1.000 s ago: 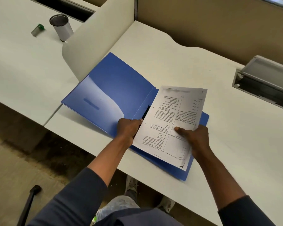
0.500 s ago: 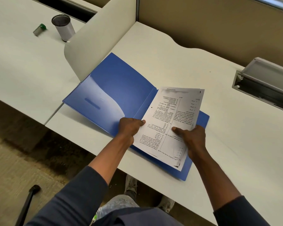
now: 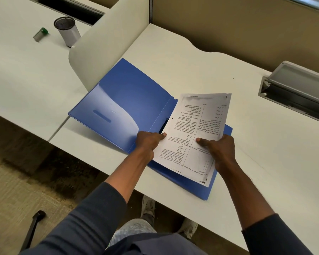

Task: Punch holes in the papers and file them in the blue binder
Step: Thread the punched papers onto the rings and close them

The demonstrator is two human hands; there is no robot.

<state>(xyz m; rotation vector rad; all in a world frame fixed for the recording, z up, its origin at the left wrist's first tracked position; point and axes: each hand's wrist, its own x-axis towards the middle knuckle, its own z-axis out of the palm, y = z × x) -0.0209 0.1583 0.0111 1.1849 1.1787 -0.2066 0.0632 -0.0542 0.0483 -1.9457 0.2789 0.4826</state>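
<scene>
The blue binder (image 3: 129, 100) lies open on the white desk (image 3: 191, 57), its left cover raised a little. A stack of printed papers (image 3: 191, 129) rests over its right half, with a punched hole near the left edge. Beside that edge a black clip (image 3: 164, 126) of the binder shows at the spine. My left hand (image 3: 148, 142) pinches the papers' left edge at the spine. My right hand (image 3: 219, 150) holds the papers' right side, thumb on top.
A curved grey divider (image 3: 107, 45) stands just behind the binder's left cover. On the neighbouring desk are a mesh pen cup (image 3: 67, 31) and a small green-capped tube (image 3: 40, 34). A grey cable tray (image 3: 298, 89) is sunk in the desk at right. The desk's front edge runs under my forearms.
The papers have shifted slightly left toward the spine and both hands moved with them; the black clip shows again beside the left edge.
</scene>
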